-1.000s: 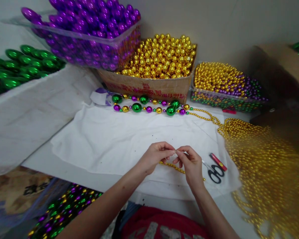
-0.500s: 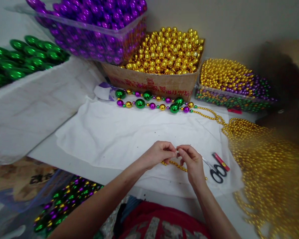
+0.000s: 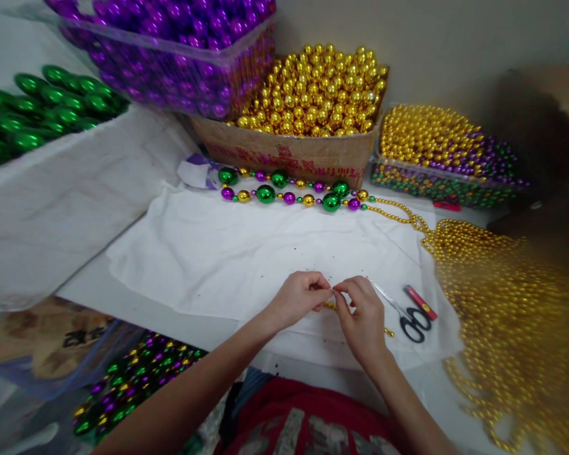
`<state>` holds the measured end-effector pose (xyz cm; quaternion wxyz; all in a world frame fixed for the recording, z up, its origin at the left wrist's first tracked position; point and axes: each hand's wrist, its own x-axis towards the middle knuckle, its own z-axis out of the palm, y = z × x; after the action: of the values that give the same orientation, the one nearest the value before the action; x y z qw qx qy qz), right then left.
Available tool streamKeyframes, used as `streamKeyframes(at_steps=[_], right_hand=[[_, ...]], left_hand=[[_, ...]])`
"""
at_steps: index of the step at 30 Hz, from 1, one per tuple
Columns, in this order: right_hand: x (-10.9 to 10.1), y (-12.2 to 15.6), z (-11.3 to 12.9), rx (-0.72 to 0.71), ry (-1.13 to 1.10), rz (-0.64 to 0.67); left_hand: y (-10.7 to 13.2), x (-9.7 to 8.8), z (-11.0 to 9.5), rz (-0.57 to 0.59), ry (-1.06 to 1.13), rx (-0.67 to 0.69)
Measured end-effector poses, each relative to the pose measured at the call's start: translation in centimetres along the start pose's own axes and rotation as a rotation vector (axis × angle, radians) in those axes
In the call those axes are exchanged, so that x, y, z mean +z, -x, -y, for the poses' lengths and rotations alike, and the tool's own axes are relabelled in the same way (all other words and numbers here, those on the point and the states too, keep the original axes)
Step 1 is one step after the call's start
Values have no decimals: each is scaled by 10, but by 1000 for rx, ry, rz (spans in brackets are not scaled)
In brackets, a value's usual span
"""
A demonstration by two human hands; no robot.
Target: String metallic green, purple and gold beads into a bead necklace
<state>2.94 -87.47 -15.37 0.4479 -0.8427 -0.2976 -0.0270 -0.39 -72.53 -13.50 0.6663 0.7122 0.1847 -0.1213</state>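
My left hand (image 3: 302, 296) and my right hand (image 3: 361, 316) meet fingertip to fingertip over the white cloth (image 3: 208, 253). Each is closed in a pinch at the end of a gold bead string (image 3: 330, 306), whose thin tip is too small to make out. Part of the string shows below the fingers; the rest is hidden behind my hands. To the right of my right hand lie black-handled scissors (image 3: 413, 325) and a red lighter-like object (image 3: 421, 302). A few loose gold beads (image 3: 389, 332) rest near my right wrist.
A green, purple and gold bead necklace (image 3: 289, 198) lies across the cloth's far side. Behind stand a purple bead bin (image 3: 171, 54), a cardboard box (image 3: 284, 148) of gold beads and a mixed bead tray (image 3: 448, 170). Gold strands (image 3: 512, 316) heap at right; green beads (image 3: 61, 101) fill a left box.
My hands have shifted slightly, with the fingertips drawn closer together. Less of the gold bead string shows beneath them. The whole view has moved a little.
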Motion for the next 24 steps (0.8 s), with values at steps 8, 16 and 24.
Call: streamKeyframes(at_steps=[8,16,24], right_hand=[[-2,0,2,39,-85,-29],[-6,12,3,-73,60,-15],[-5,10,3,-35,196,-10]], left_hand=[[1,1,-1,80,307,-155],[2,8,3,1,305,-137],[5,12,8,-24,188,-69]])
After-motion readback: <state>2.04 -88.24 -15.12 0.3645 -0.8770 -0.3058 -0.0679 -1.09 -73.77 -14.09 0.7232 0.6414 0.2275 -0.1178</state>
